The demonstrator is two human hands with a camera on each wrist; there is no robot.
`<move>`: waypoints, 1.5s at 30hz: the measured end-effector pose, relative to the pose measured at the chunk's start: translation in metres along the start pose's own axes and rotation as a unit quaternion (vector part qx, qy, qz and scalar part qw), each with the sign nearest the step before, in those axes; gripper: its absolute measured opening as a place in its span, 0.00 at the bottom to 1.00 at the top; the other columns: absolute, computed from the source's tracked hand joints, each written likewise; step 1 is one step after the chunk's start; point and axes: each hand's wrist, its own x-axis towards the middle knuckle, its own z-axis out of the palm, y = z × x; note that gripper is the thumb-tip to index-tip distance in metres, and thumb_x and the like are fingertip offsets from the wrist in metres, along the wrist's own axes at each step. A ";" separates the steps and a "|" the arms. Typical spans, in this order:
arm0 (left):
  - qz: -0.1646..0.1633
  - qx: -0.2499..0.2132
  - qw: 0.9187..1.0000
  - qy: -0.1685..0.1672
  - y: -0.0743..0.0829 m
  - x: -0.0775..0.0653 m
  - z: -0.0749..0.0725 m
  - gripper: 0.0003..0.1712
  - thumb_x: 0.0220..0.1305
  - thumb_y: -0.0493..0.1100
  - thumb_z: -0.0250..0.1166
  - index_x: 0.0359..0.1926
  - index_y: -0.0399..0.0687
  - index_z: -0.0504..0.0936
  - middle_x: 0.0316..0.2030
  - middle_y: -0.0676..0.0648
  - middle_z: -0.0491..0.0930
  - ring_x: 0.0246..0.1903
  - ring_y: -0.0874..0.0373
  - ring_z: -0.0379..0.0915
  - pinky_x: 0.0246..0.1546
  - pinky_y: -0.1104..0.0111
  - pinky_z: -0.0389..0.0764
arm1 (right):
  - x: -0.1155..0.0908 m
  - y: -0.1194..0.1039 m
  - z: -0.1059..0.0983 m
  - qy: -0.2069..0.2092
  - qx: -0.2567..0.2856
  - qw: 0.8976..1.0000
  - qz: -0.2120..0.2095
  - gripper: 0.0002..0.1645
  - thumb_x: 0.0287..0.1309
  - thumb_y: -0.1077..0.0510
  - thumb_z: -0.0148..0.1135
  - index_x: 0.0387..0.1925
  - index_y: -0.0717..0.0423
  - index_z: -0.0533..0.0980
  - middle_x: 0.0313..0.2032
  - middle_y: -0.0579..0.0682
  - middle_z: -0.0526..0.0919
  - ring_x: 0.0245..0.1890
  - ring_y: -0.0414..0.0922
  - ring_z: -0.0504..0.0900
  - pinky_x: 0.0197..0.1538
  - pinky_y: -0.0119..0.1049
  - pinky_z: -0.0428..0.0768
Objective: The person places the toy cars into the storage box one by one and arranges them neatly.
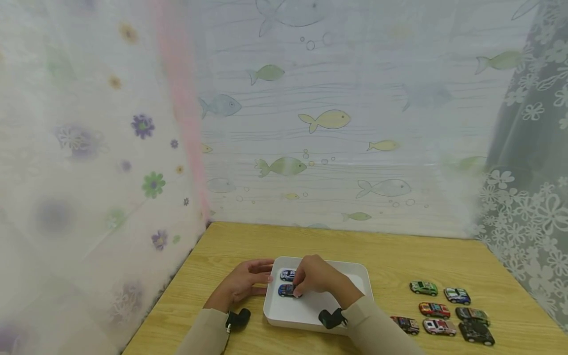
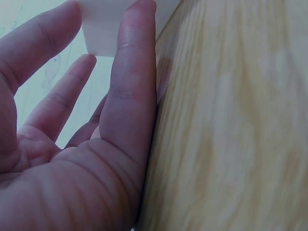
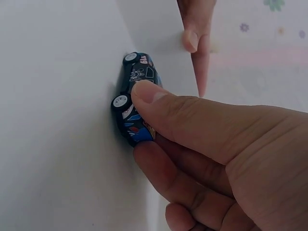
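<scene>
Nearest the camera, the left sleeve (image 1: 205, 331) lies at the near left, and beyond it the left hand (image 1: 241, 282) rests by the tray (image 1: 284, 311), fingers loosely extended, some tips touching its left wall and gripping nothing. There is one tray, with two cars in its left half: a far car (image 1: 287, 275) and, just nearer, the blue car (image 1: 284, 291). The right hand (image 1: 317, 275) pinches the blue car, thumb and fingers parted only by its body; whether its wheels bear on the tray floor I cannot tell. It should be light and stiff, the glossy shell perhaps slippery and the wheels apt to roll, so the surest hold is likely across the body, clear of the wheels. The right sleeve (image 1: 377, 328) covers the tray's near right corner. Farther right, seven cars stand on the table (image 1: 377, 246): dark car (image 1: 408, 325), green car (image 1: 423, 288), red car (image 1: 434, 309), white car (image 1: 439, 327), blue-white car (image 1: 457, 296), grey car (image 1: 472, 315) and black car (image 1: 476, 333), nine altogether.
</scene>
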 end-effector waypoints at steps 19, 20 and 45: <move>-0.001 0.012 1.000 0.004 0.000 0.000 0.000 0.35 0.69 0.35 0.68 0.75 0.44 0.69 0.73 0.33 0.67 0.61 0.47 0.78 0.55 0.51 0.86 | -0.011 0.002 -0.012 0.010 -0.003 1.000 0.000 0.10 0.48 0.51 0.84 0.34 0.47 0.91 0.29 0.35 0.87 0.33 0.35 0.79 0.37 0.31 0.80; 0.000 0.013 1.000 0.004 0.000 -0.001 0.000 0.35 0.69 0.35 0.68 0.75 0.44 0.69 0.73 0.33 0.67 0.61 0.47 0.78 0.55 0.51 0.86 | -0.013 0.004 -0.014 0.012 -0.001 1.000 -0.002 0.11 0.49 0.51 0.83 0.34 0.47 0.91 0.30 0.35 0.87 0.33 0.35 0.79 0.36 0.31 0.80; -0.007 0.013 1.000 0.016 -0.003 0.002 0.001 0.36 0.66 0.37 0.72 0.74 0.46 0.72 0.72 0.35 0.69 0.60 0.47 0.79 0.54 0.52 0.87 | -0.126 0.060 -0.057 0.148 0.002 0.987 -0.056 0.14 0.56 0.43 0.77 0.45 0.35 0.87 0.40 0.31 0.88 0.35 0.28 0.82 0.42 0.37 0.84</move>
